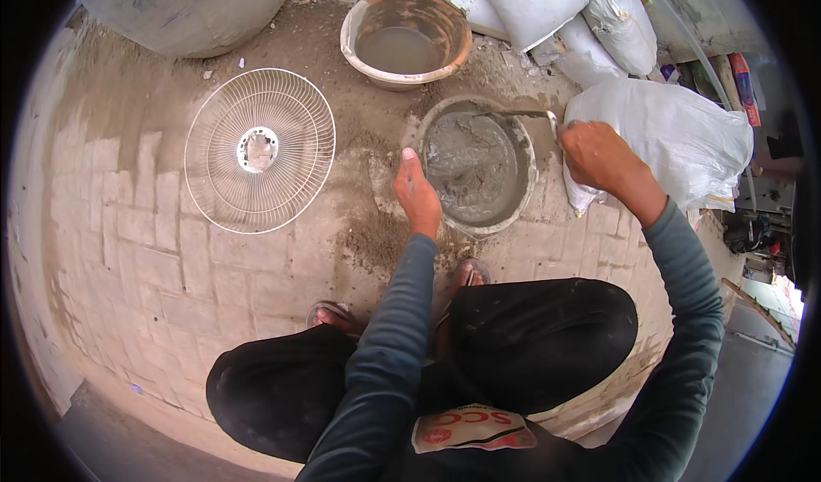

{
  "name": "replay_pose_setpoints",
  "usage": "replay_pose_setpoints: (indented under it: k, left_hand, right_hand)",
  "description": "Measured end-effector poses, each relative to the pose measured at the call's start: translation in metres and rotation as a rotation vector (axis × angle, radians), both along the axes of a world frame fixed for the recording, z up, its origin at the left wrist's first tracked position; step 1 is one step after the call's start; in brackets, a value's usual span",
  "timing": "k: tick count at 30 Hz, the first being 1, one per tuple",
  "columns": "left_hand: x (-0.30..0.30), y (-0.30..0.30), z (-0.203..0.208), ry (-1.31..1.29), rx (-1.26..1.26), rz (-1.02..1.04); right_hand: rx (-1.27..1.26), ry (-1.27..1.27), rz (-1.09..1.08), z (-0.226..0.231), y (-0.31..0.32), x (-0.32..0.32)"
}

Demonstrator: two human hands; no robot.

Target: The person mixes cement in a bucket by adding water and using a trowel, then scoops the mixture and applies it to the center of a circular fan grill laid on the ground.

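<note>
My right hand is closed in a fist around the handle of a trowel, at the right side of a round basin. The trowel's bent metal shank reaches left over the rim, and its far end lies in wet grey mortar, so the blade is mostly hidden. At the left rim of the mortar basin is my left hand, thumb pointing away from me. Its other fingers are hidden, and I cannot tell whether they grip the basin.
A second basin holding greyish water stands beyond. On the paving to the left lies a white wire fan guard. White sacks sit on the right and at the back. A large rounded grey container stands far left.
</note>
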State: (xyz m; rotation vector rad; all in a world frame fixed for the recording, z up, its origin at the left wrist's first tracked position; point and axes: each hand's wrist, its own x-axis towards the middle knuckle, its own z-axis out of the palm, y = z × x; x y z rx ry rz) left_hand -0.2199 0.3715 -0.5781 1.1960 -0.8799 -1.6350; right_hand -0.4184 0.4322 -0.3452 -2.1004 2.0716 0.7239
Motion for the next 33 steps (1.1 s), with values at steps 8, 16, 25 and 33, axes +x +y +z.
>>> replay_pose_setpoints:
  k: [8, 16, 25, 33]
  left_hand:
    - [-0.001, 0.001, 0.008, -0.014, 0.019, -0.097]
    - [0.001, 0.001, 0.002, -0.055, 0.086, -0.025]
    - [-0.002, -0.006, 0.001, 0.028, 0.156, -0.065]
    - [0.017, -0.026, 0.005, -0.032, -0.003, -0.096]
  right_hand:
    - [0.053, -0.342, 0.069, -0.108, 0.046, 0.040]
    - [-0.201, -0.464, -0.297, 0.020, 0.114, 0.063]
    - [-0.264, -0.590, -0.712, -0.116, 0.132, 0.051]
    - [-0.526, -0.884, -0.680, -0.077, 0.108, 0.065]
